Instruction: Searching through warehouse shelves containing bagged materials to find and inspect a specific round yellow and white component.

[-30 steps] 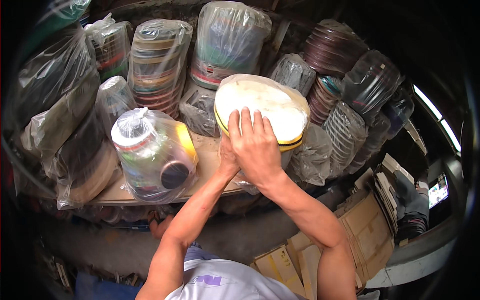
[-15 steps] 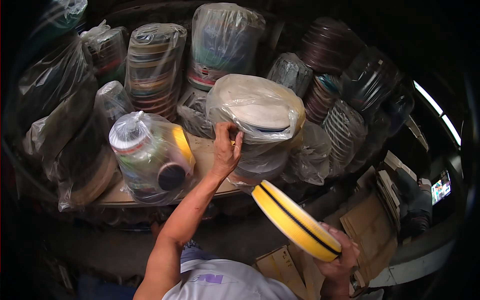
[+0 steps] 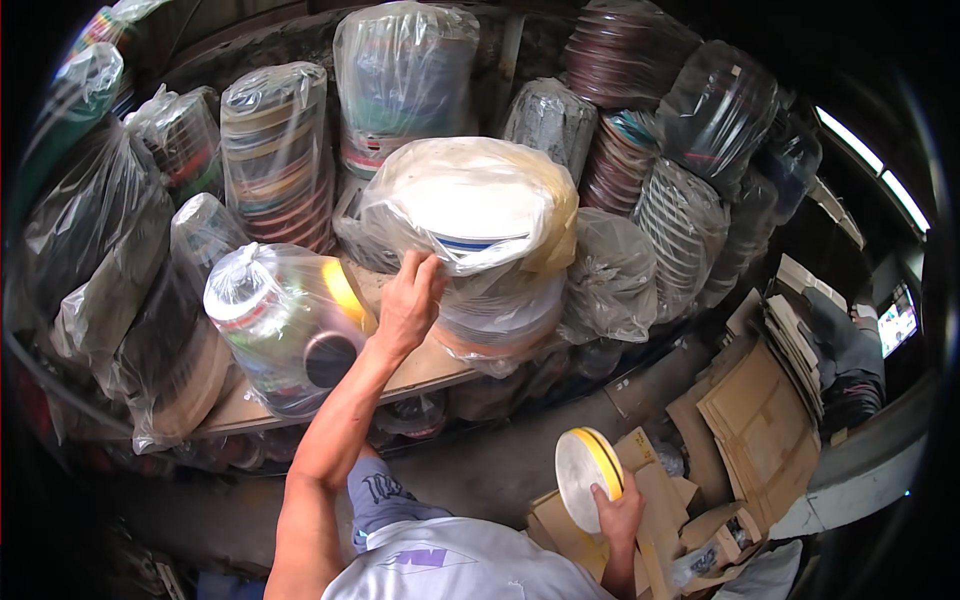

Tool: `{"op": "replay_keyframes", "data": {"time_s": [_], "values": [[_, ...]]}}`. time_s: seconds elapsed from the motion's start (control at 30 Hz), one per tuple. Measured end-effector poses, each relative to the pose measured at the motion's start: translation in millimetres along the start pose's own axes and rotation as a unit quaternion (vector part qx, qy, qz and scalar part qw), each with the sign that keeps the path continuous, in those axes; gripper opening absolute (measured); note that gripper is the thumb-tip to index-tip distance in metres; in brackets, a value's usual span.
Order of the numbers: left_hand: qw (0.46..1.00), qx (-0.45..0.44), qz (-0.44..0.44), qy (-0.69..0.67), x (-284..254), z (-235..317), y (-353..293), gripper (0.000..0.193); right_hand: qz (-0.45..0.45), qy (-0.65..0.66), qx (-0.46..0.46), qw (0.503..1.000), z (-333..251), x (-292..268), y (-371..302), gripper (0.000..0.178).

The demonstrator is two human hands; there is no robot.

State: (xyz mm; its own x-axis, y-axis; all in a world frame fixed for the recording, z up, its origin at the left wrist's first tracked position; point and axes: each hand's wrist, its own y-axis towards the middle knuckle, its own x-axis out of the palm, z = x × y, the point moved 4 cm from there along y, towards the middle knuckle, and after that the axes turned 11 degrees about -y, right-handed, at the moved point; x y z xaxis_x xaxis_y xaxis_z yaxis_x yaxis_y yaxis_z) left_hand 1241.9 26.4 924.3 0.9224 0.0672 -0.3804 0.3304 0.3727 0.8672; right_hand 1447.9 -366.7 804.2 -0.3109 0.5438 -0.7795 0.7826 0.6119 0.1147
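Observation:
My right hand grips a flat roll of yellow ribbon-like webbing with a black stripe, held low at the right with its pale side face turned left. At the middle, my left hand has its fingers closed on the lower edge of a clear plastic bag. That bag drapes over a stack of wide rolls, a white one with a blue edge on top. Left of this hand sits a knotted clear bag of mixed rolls, yellow and dark ones showing through.
Bagged stacks of rolls crowd the back of the wooden shelf. More dark bagged stacks rise at the far right. Flattened cardboard leans at the right, and cardboard boxes lie on the floor below the roll.
My right hand has drawn the yellow roll lower and turned its side face into view. The left hand still holds the bag's edge. The whole view has shifted a little.

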Motion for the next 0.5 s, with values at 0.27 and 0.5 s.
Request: {"op": "replay_keyframes", "data": {"time_s": [0.27, 0.5], "values": [[1.000, 0.030, 0.004, 0.007, -51, -24, 80, 0.015, -0.053, 0.019, 0.058, 0.997, 31, 31, -36, 0.044], [0.990, -0.127, 0.057, 0.038, -78, -79, 149, 0.014, -0.049, 0.025, 0.054, 0.997, 26, 32, -47, 0.053]]}}
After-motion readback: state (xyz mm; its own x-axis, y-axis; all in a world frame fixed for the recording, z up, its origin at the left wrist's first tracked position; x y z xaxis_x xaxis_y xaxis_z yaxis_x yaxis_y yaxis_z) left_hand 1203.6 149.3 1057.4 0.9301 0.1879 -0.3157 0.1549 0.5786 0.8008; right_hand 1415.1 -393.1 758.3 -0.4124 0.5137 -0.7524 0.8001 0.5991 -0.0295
